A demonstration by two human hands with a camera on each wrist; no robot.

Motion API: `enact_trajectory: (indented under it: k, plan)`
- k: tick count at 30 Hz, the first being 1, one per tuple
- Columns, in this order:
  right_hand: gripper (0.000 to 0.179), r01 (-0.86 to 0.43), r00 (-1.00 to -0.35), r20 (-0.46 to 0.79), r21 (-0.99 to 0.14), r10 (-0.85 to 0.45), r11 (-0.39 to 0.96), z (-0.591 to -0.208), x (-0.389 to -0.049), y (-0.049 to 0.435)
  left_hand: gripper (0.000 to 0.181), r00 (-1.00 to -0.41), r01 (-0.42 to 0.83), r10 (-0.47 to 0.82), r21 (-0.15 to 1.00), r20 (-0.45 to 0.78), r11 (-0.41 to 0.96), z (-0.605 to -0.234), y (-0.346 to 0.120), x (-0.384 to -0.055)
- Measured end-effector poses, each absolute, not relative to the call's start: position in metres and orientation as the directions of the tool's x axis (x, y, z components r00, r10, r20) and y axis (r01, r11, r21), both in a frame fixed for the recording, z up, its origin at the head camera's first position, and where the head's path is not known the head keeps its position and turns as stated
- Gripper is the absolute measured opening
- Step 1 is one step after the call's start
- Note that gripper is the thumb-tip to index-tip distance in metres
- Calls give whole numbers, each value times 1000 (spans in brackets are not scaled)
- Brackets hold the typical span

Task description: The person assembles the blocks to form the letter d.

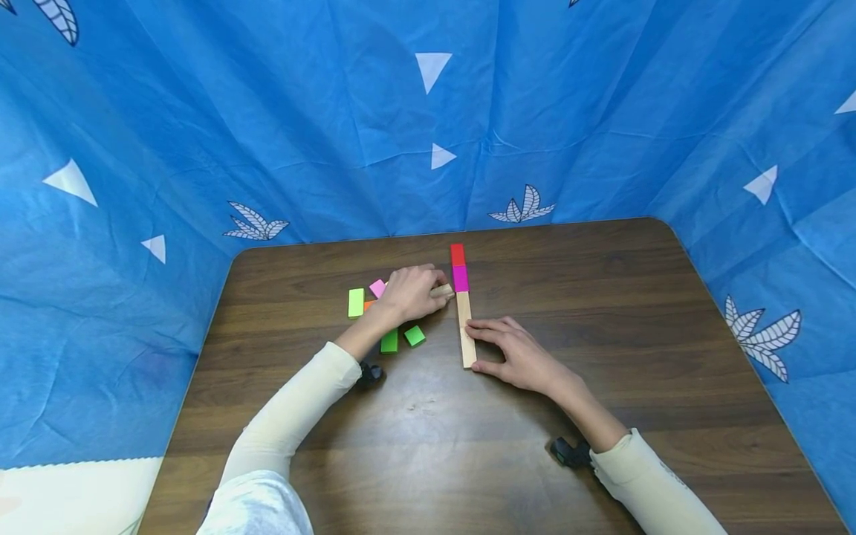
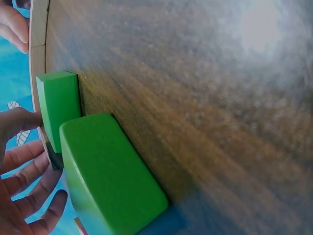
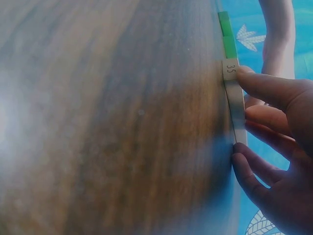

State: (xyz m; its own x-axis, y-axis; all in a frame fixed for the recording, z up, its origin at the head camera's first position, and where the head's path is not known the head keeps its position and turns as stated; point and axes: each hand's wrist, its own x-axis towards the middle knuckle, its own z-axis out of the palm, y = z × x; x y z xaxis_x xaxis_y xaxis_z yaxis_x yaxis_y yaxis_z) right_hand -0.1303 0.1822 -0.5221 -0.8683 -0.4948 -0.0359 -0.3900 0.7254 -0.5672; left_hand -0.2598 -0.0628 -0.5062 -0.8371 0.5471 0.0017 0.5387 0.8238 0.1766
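Observation:
In the head view a straight row of blocks runs toward the person: a red block (image 1: 458, 254), a magenta block (image 1: 461, 279), then plain wooden blocks (image 1: 465, 316). My left hand (image 1: 411, 292) pinches another plain wooden block (image 1: 441, 290) just left of the row, beside the magenta-wood joint. My right hand (image 1: 515, 351) rests its thumb and fingertips against the right side of the row's near end. The right wrist view shows an end face marked "35" (image 3: 230, 68) beside that thumb.
Left of the row lie loose blocks: lime (image 1: 356, 304), pink (image 1: 377, 287), a partly hidden orange one (image 1: 368, 305) and green ones (image 1: 414, 336), some under the left forearm. A blue curtain (image 1: 374, 148) hangs around the brown wooden table (image 1: 602, 297).

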Motion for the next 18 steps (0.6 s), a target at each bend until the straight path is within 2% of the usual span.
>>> enact_trajectory:
  k: [18]
  plan:
    - [68, -390, -870, -31, -569, -493, 724, -523, -131, 183, 29, -831, 541, 557, 221, -12, 812, -505, -61, -258]
